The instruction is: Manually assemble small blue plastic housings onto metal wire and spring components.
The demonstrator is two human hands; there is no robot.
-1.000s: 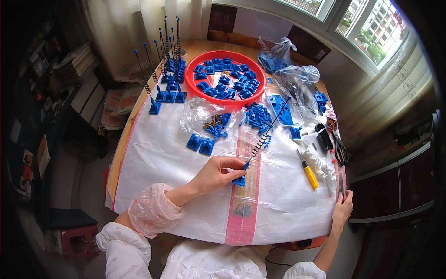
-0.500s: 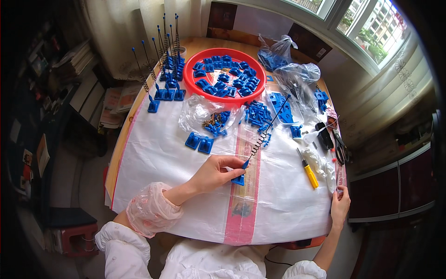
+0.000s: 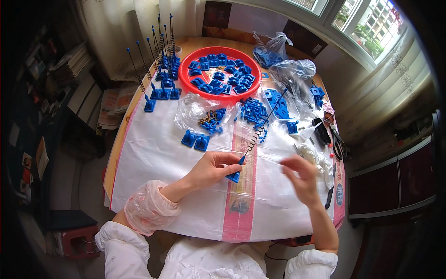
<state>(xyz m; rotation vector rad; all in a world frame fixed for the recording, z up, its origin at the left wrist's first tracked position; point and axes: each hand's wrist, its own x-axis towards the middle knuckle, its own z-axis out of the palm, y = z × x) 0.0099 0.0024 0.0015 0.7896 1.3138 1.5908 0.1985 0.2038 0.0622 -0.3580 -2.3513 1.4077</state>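
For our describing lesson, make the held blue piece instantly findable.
On the white plastic sheet, find the pink-edged stripe. At its left edge, the left hand holds a blue plastic piece with black coiled wire. Unlike similar pieces standing back left, its wire leans right.

Seemingly a home: flowered curtain [image 3: 395,95] beside a bright window [image 3: 369,35], stacked papers [image 3: 74,60], glossy dark-red cabinet [image 3: 377,181].

The base [image 3: 233,177] is blue, the spring [image 3: 256,136] black.
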